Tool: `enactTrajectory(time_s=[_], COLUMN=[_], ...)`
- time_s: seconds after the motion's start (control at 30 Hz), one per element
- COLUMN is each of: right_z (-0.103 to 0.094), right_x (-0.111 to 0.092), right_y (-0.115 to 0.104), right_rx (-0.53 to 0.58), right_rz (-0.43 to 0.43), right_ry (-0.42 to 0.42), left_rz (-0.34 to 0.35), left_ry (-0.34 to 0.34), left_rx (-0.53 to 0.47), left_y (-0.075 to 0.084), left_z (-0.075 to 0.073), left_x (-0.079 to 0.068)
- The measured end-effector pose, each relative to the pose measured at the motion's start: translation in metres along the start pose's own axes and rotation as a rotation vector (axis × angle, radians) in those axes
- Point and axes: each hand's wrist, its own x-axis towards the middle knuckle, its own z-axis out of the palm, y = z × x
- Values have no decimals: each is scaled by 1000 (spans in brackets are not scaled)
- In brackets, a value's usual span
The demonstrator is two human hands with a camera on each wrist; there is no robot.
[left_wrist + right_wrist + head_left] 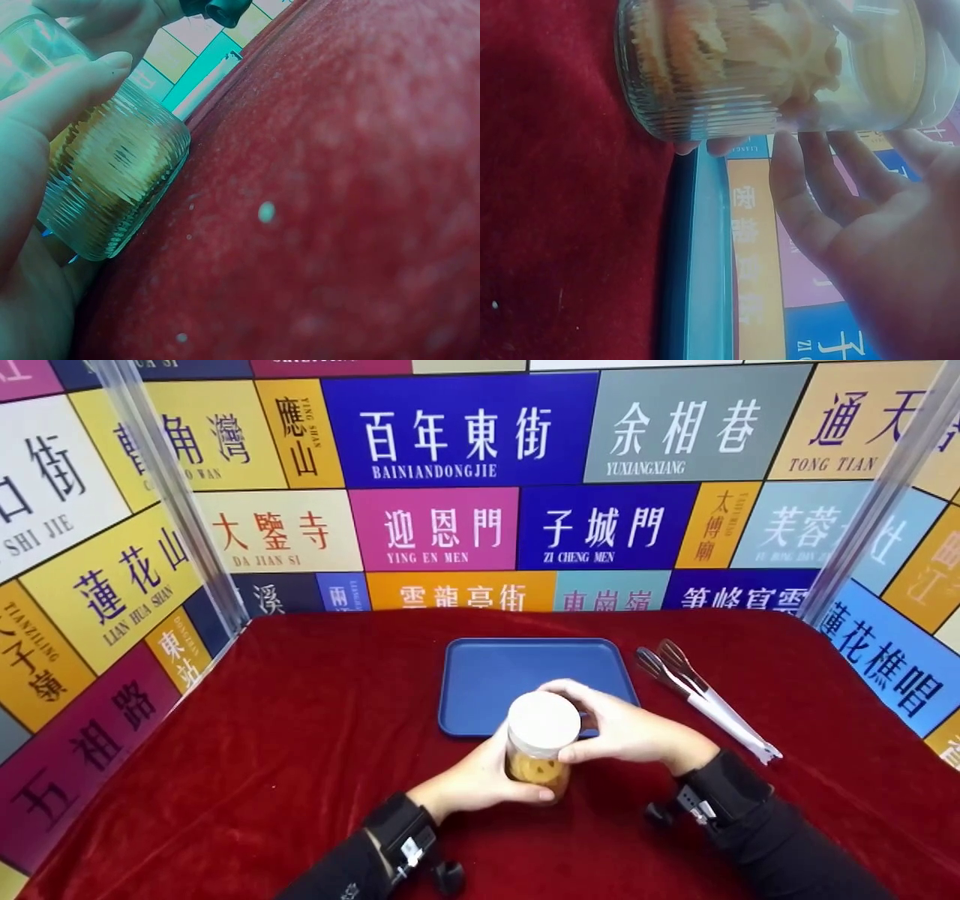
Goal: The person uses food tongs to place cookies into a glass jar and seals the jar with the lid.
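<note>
A clear ribbed jar [538,771] with a pale lid [544,722] is held between both hands in front of the tray. Yellowish-brown cookies [697,45] show through its wall in the right wrist view. My left hand [476,780] grips the jar's body, the thumb across the near side and the other fingers mostly hidden behind. My right hand [626,727] holds the top at the lid, thumb at its near rim and fingers round the far side. In the left wrist view the jar's base is close over the red cloth.
Behind the jar lies a blue tray [525,675] on the red cloth [315,720]. Tongs [712,705] with white handles lie to its right. Panels of coloured street signs [457,427] stand round the table's back and sides, with clear posts at the corners.
</note>
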Motion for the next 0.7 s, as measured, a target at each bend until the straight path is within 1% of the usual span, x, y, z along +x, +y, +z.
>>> enactTrajectory(time_s=[0.23, 0.37, 0.53, 0.7], right_z=[2, 0, -3, -3], right_x=[1, 1, 0, 1], right_y=[-2, 0, 3, 5], right_rx=[-24, 13, 68, 73], right_rz=[11, -19, -47, -57], right_ry=[12, -18, -68, -67], left_rz=[5, 16, 1, 2], left_ry=[-5, -9, -12, -13], left_rx=[-3, -11, -16, -23], left_y=[-1, -2, -2, -1], left_z=[0, 0, 0, 0], left_x=[0, 1, 0, 1])
